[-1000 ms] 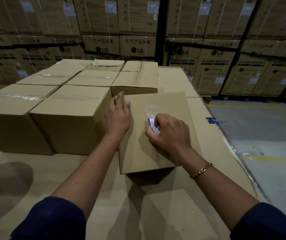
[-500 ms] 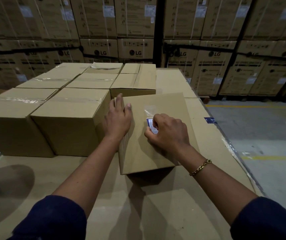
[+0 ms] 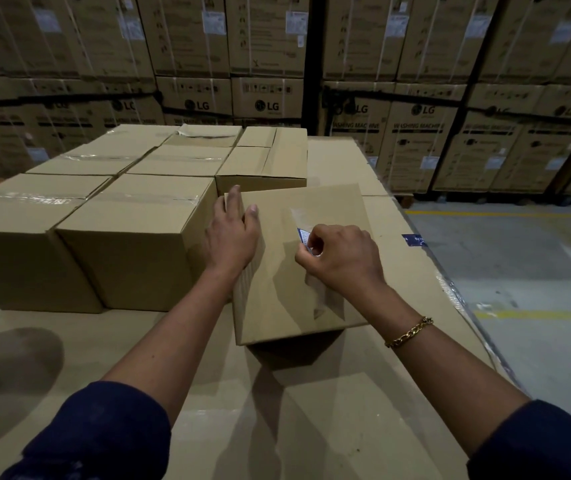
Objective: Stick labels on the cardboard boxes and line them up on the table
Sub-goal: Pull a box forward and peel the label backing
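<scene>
A plain cardboard box (image 3: 277,292) stands tilted on the cardboard-covered table (image 3: 104,344), its near edge lifted. My left hand (image 3: 232,233) rests flat on the box's upper left corner, fingers straight. My right hand (image 3: 341,259) lies on the box's top face with curled fingers, pinching a small blue-and-white label (image 3: 304,237) against the clear tape strip. Most of the label is hidden under my fingers.
Several sealed cardboard boxes (image 3: 131,233) sit in rows to the left and behind. A second blue label (image 3: 414,239) lies at the table's right edge. Tall stacks of printed cartons (image 3: 415,140) line the back. Grey floor with yellow lines lies to the right.
My right hand has shifted slightly on the label, with the fingers lifting to show a gap under them. The left hand and the box stay where they were.
</scene>
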The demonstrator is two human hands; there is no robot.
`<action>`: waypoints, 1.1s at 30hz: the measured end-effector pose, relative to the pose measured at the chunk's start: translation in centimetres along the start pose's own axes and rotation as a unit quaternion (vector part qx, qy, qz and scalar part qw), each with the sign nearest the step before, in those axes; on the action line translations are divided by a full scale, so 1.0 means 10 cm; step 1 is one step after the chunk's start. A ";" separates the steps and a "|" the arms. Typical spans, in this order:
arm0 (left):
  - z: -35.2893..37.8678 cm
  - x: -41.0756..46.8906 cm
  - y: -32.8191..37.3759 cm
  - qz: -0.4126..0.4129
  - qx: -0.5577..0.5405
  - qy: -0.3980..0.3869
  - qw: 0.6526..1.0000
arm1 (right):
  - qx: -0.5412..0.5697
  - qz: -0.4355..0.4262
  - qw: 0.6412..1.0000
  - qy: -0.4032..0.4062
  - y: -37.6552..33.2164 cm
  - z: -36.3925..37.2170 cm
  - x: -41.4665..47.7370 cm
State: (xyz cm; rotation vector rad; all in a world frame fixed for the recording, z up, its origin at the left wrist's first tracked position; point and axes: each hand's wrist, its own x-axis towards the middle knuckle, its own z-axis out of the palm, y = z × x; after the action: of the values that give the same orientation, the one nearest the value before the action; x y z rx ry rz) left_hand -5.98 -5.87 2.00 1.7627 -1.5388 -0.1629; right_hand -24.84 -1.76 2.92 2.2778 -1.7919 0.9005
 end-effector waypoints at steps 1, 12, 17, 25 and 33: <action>0.00 0.00 0.00 -0.002 0.001 0.000 1.000 | 0.024 0.015 1.000 -0.003 0.01 -0.03 0.00; 0.01 0.04 0.00 -0.007 0.026 0.003 1.000 | 0.048 0.077 0.996 0.020 0.16 -0.14 0.00; 0.01 0.01 0.00 0.000 0.025 0.009 1.000 | 0.014 0.123 0.984 -0.128 0.23 -0.15 0.03; -0.03 -0.04 0.03 0.011 0.026 0.012 1.000 | 0.380 0.316 0.865 -0.081 0.76 -0.46 -0.12; -0.03 -0.02 0.02 0.000 0.027 -0.031 0.999 | 0.466 0.321 0.816 -0.121 0.71 -0.57 -0.38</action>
State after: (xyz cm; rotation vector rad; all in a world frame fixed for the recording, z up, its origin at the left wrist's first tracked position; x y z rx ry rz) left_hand -6.04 -5.55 2.24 1.8146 -1.6009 -0.1786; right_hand -34.01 1.79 3.69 2.2582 -2.7597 2.0736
